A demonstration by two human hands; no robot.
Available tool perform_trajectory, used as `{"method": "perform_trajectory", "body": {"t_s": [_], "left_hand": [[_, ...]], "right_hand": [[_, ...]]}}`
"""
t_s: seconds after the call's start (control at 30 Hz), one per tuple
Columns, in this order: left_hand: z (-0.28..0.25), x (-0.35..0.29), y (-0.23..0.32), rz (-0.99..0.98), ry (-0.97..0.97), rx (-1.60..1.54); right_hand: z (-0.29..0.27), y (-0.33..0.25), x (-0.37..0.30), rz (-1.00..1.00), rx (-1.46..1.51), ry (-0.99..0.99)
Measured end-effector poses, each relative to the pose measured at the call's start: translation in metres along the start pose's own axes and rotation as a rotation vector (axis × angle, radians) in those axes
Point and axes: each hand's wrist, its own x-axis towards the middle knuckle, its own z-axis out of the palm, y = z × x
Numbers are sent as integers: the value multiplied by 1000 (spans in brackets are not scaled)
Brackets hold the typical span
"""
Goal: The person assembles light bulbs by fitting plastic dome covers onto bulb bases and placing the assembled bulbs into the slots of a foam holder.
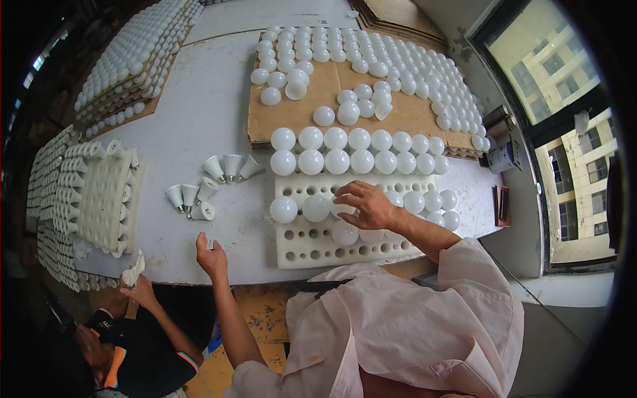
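View: head, the only one.
White globe: near the frame's centre, in the upper row of globes on the perforated foam tray point(312, 245); this globe point(339, 209) is partly hidden by the right hand point(365, 204).
Globe to fingers: directly at the right fingertips, toward the left of the frame from the knuckles; round, so no long axis shows, while the tray's runs left to right.
Nearer hand: the right; the left hand point(211, 257) is well apart, lower left of centre.
Right hand's pose: palm down, forearm slanting in from the right, fingers curved about the globe; whether they grip or only touch, I cannot tell.
Left hand's pose: raised at the table edge, fingers bent, something small and pale at the tips, unidentifiable.
Lamp bases: a loose cluster point(232, 166) left of the tray.
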Motion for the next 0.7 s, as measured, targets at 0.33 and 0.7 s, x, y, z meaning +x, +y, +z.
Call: {"method": "perform_trajectory", "body": {"t_s": [0.33, 0.7], "left_hand": [[27, 78, -18, 177, -249, 739], [28, 43, 11, 210, -370, 940]], "right_hand": [[-16, 142, 87, 516, 72, 217], [18, 208, 177, 336, -430, -475]]}}
